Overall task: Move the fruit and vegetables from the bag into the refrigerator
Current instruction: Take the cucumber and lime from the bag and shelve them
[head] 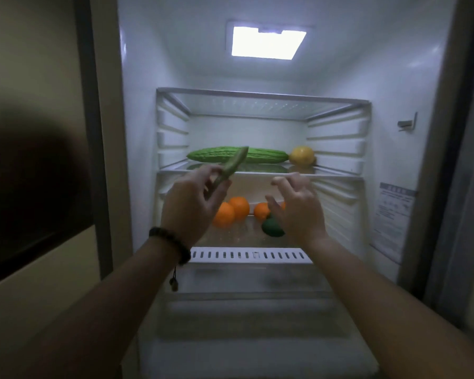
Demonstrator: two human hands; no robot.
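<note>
Refrigerator [389, 77]: door open, lit from a lamp in its ceiling; the upper compartment above the top shelf holds nothing.
Middle shelf [337, 175]: its front edge runs level just behind both hands; this is the landmark.
Bitter gourd [263, 155]: lies lengthwise on the middle shelf, filling most of its width.
Lemon [302, 155]: on the middle shelf, at the gourd's right end, touching or nearly so.
Oranges [231, 212]: a cluster on the shelf below the middle shelf, with a dark green fruit [272, 227] beside them.
Left hand [195, 198]: fingers curled round the lower end of a small cucumber [234, 164]; its tip tilts up across the shelf edge, in front of the gourd.
Right hand [298, 206]: fingers loosely spread, holding nothing, in front of the shelf edge.
</note>
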